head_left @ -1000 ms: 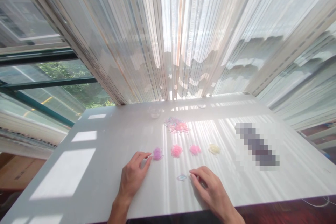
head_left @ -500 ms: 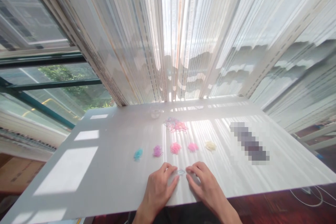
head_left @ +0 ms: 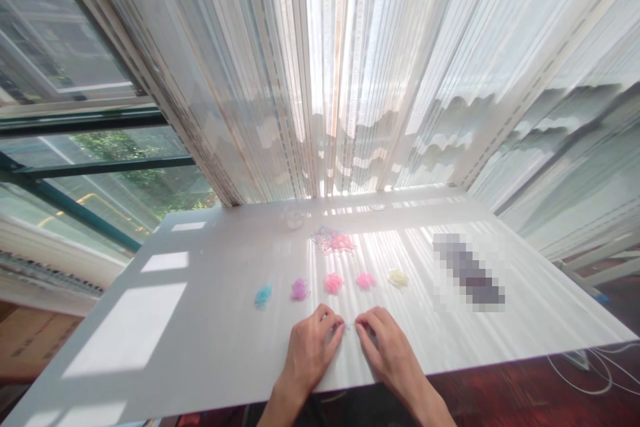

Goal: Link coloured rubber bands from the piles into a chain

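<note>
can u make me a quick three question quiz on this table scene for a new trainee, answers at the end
1. Multiple choice: How many small piles form the row between the hands and the mixed-colour pile?
A) three
B) five
C) eight

2. True or false: A gap separates the left hand from the right hand.

3. Fill in the blank: The row runs from the blue pile at the person's left end to the ____ pile at the right end.

Key:
1. B, five.
2. True.
3. Yellow: the yellow pile is last on the right.
</note>
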`<state>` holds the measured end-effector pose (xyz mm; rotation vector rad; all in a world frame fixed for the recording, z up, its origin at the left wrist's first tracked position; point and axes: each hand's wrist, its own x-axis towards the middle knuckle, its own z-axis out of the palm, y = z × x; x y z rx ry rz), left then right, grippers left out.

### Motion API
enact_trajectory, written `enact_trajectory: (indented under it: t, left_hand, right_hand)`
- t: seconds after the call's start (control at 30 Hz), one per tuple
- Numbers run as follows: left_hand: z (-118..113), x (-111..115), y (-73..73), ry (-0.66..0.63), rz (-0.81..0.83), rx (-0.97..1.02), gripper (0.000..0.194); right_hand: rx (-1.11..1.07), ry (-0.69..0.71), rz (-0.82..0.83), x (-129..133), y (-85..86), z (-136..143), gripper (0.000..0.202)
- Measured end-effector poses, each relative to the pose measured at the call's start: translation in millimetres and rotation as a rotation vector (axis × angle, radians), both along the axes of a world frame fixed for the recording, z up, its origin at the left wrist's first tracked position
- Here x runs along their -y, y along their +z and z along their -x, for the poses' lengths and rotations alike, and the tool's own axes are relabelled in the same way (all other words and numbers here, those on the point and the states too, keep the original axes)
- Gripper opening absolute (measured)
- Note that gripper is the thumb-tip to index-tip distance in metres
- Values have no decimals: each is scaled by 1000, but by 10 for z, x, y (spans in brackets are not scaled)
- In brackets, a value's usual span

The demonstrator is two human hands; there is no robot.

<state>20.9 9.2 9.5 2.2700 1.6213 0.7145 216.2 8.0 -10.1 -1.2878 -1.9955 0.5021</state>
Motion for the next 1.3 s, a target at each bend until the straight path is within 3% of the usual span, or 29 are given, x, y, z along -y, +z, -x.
enact_trajectory:
  t: [0.37, 0.63, 0.97, 1.3]
  left_hand:
    - [59, 49, -31, -4, -5, 146, 14]
    - [43, 29, -8, -2, 14, 141, 14]
    - [-45, 67, 99, 83, 229, 461, 20]
    - [-37, 97, 83, 37, 236, 575, 21]
  right_hand:
    - [5, 4, -10, -17, 27, 7, 16]
    - [-89, -36, 50, 27, 97, -36, 16]
    - [-155, 76, -53, 74, 205, 74, 15]
    - [-168, 79, 18, 82, 252, 102, 18]
